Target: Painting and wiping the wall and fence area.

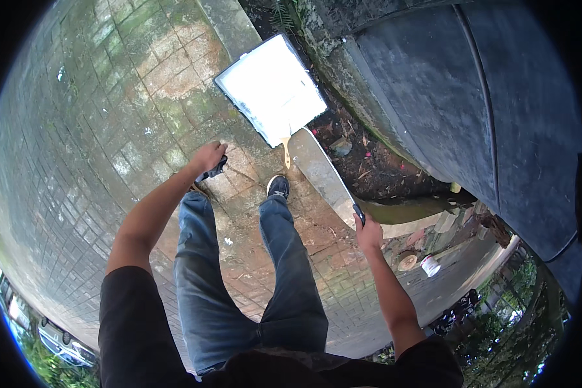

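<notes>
My right hand (369, 233) is closed around the black handle (359, 213) of a long, thin, pale rod (333, 169). The rod runs up and left to the near right corner of a square tray (239, 111) with a dark rim. White glare fills the tray, so whatever is at the rod's far end cannot be made out. A paintbrush (286, 154) with a wooden handle leans at the tray's near corner, bristles toward the white. Left of it, my left hand (208, 157) is closed on a small black object (213, 171), whose kind I cannot tell, above my left foot.
Mossy paving (110, 149) stretches left. A concrete kerb (320, 178) borders a soil bed (355, 155) with leaves, beside a dark wall (427, 97). A white tub (430, 266) and a round lid-like disc (408, 261) lie right of my right forearm. My shoe (278, 186) stands below the brush.
</notes>
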A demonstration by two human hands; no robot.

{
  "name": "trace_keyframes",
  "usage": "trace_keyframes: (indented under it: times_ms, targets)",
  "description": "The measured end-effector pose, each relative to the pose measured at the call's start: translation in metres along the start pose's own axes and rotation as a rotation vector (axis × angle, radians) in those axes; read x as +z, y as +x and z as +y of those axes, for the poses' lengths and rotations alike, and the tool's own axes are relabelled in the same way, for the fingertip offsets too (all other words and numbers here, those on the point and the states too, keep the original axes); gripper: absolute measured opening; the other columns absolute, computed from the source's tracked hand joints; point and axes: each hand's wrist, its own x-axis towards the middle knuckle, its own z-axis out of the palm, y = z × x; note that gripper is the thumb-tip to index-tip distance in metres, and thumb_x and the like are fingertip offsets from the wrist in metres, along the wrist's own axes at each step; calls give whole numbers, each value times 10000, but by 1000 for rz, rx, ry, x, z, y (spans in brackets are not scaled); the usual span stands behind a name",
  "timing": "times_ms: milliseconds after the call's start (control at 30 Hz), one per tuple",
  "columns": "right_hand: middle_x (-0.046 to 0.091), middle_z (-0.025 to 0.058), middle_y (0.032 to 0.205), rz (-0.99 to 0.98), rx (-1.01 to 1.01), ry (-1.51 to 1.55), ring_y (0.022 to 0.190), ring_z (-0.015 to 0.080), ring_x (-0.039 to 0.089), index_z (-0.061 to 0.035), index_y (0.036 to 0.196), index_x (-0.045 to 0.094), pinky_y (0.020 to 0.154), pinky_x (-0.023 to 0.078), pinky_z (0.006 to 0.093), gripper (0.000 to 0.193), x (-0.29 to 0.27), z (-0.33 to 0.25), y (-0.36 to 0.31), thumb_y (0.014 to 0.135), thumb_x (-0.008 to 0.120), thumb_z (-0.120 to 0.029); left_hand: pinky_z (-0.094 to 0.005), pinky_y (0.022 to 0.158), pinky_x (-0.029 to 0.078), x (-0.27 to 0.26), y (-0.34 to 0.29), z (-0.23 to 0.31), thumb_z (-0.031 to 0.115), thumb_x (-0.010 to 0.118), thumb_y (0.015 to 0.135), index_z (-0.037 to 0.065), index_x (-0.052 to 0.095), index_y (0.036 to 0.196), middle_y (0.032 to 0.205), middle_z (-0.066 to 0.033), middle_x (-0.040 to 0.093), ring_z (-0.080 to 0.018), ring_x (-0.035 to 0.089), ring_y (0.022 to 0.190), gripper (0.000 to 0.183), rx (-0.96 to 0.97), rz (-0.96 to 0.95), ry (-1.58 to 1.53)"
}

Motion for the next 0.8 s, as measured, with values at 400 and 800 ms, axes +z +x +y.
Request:
trace_keyframes:
  times_ms: [400,800]
  targets:
    - [575,230,616,156,-123,421,610,418,597,-2,777,581,541,449,477,381,-146,-148,-174,902,540,-359,-419,863,448,-217,-415,-95,414,406,902,20,653,945,994,-220,642,-376,590,1005,466,-333,283,-165]
    - [554,70,486,74,-254,1035,403,155,577,-16,677,531,389,436,296,313,-218,-467,-119,841,654,-252,-382,902,430,-425,-360,-162,424,414,891,26,647,1050,1071,-230,627,-362,580,1035,488,-233,431,-266]
